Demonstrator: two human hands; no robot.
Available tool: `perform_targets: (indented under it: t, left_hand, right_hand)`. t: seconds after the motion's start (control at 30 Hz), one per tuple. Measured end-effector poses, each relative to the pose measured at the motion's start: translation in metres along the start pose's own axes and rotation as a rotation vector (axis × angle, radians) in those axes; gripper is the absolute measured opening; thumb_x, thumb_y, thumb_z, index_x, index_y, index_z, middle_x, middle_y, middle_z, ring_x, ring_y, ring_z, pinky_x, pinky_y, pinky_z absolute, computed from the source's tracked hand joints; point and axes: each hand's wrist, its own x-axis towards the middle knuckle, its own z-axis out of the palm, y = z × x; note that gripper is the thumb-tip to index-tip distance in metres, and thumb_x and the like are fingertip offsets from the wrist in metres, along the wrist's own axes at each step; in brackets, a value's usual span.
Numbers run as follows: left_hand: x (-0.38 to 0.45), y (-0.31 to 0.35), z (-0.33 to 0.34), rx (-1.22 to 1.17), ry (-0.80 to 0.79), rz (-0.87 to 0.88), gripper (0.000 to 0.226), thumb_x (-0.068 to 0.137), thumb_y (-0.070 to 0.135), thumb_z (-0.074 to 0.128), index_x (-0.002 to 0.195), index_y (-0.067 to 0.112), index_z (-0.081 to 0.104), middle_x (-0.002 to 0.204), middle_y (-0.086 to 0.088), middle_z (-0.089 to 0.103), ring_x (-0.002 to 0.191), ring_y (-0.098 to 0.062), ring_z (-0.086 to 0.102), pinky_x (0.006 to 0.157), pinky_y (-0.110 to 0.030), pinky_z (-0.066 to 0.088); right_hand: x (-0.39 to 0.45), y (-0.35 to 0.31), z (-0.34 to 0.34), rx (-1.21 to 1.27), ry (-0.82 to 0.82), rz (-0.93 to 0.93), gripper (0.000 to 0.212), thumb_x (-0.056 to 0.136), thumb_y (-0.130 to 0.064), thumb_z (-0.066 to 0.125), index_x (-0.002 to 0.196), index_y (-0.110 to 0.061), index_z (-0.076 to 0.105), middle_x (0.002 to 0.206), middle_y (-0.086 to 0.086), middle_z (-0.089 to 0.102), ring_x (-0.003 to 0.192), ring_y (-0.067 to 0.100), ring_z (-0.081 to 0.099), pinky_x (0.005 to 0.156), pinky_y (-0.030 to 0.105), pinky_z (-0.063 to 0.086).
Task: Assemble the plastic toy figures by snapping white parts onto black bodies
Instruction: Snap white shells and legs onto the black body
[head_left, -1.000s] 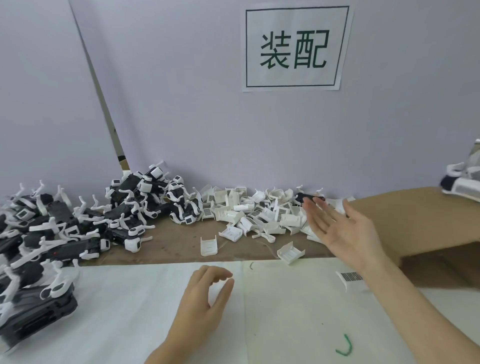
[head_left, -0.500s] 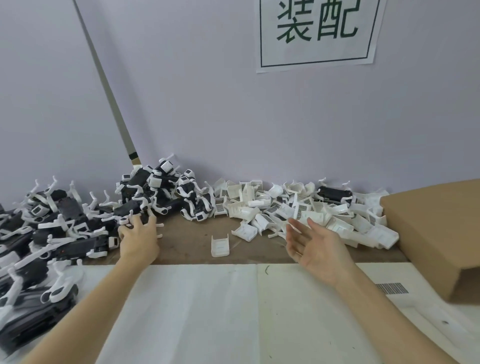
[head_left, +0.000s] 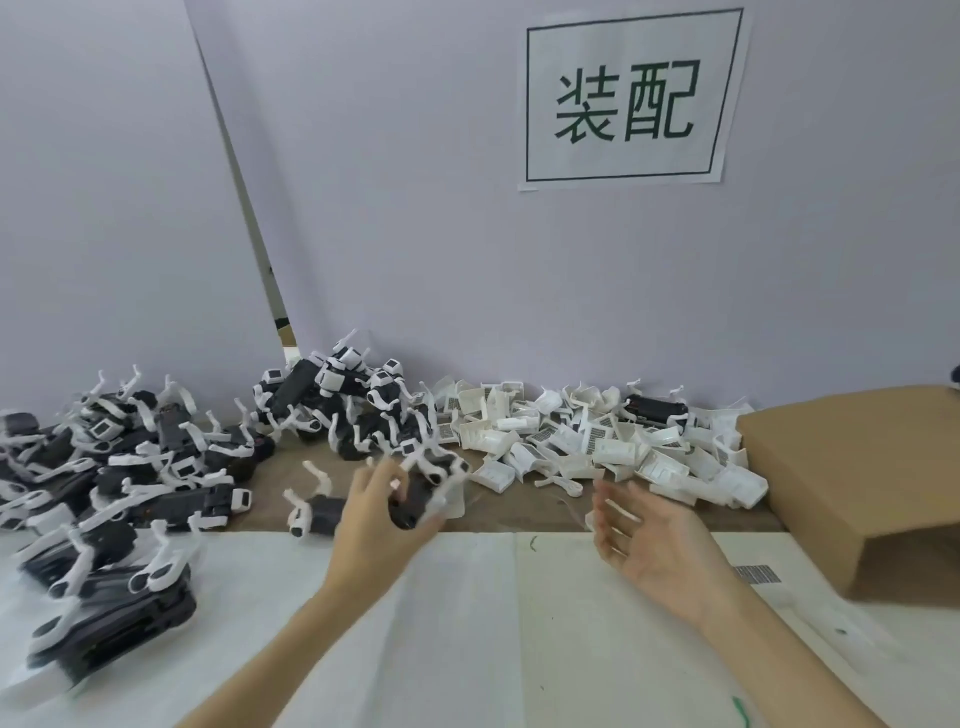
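Note:
My left hand grips a black toy body with white limbs just above the table's middle; the picture is blurred there. My right hand hovers palm-up to its right, fingers straight, holding nothing. A heap of loose white parts lies along the back wall behind my right hand. Black bodies with white arms are piled at the back centre-left, and more spread over the left side. One such figure lies alone just left of my left hand.
A brown cardboard box stands at the right edge, its open side facing me. White paper covers the near table. A sign with green characters hangs on the wall. A barcode label lies near the box.
My left hand has left the pile at the left and come to the middle holding a black body. My right hand stays open at about the same place.

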Motion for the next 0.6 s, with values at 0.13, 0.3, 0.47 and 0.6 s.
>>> perform_targets:
  t: [0.13,0.3,0.47,0.6]
  left_hand:
    - [-0.045,0.032,0.02,-0.305,-0.16,0.077,0.043,0.077,0.02,0.092,0.089,0.027,0.051,0.11,0.008,0.059,0.102,-0.006,0.063,0.079,-0.02,0.053]
    - [-0.078,0.053,0.042,-0.489,-0.256,0.121,0.05,0.079,0.012,0.088,0.088,0.036,0.046,0.121,0.007,0.064,0.113,-0.023,0.067,0.085,-0.025,0.053]
    - [-0.086,0.058,0.043,-0.546,-0.284,0.128,0.046,0.078,0.013,0.087,0.089,0.036,0.048,0.124,0.004,0.064,0.113,-0.024,0.068,0.082,-0.022,0.052]
    - [-0.083,0.059,0.035,-0.573,-0.285,0.096,0.041,0.078,0.022,0.084,0.097,0.024,0.047,0.123,0.004,0.067,0.102,-0.017,0.067,0.082,-0.026,0.052]
  right_hand:
    - [-0.035,0.01,-0.005,-0.114,0.045,0.008,0.036,0.091,-0.021,0.066,0.121,-0.002,0.071,0.106,0.016,0.073,0.082,0.026,0.071,0.072,0.034,0.06]
    - [-0.061,0.024,-0.015,-0.37,0.11,-0.167,0.033,0.099,-0.008,0.06,0.131,-0.008,0.065,0.117,0.028,0.072,0.106,0.041,0.072,0.082,0.04,0.06]
    - [-0.067,0.033,-0.002,-0.458,0.044,-0.205,0.05,0.095,-0.015,0.067,0.141,-0.029,0.055,0.116,0.026,0.073,0.11,0.042,0.071,0.084,0.04,0.058]
    - [-0.063,0.038,0.004,-0.466,-0.019,-0.27,0.059,0.096,-0.021,0.069,0.147,-0.041,0.048,0.131,0.013,0.071,0.121,0.031,0.068,0.096,0.042,0.053]
